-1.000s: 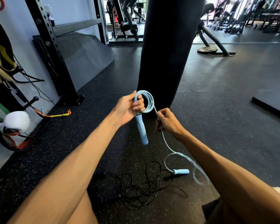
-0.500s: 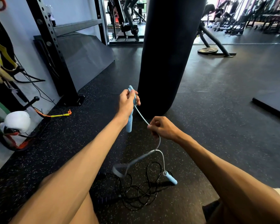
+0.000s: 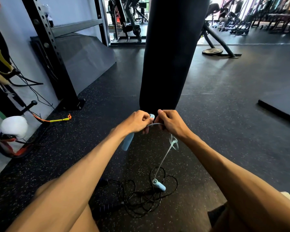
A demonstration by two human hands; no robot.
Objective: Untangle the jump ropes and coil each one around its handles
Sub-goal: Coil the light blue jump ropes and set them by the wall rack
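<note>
right hand (image 3: 171, 122) rose beside left hand (image 3: 134, 122) — pinching rope (image 3: 164, 156).

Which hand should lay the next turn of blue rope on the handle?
Likely right. The right hand pinches the loose blue rope beside the handle; the left hand is busy gripping that handle.
</note>
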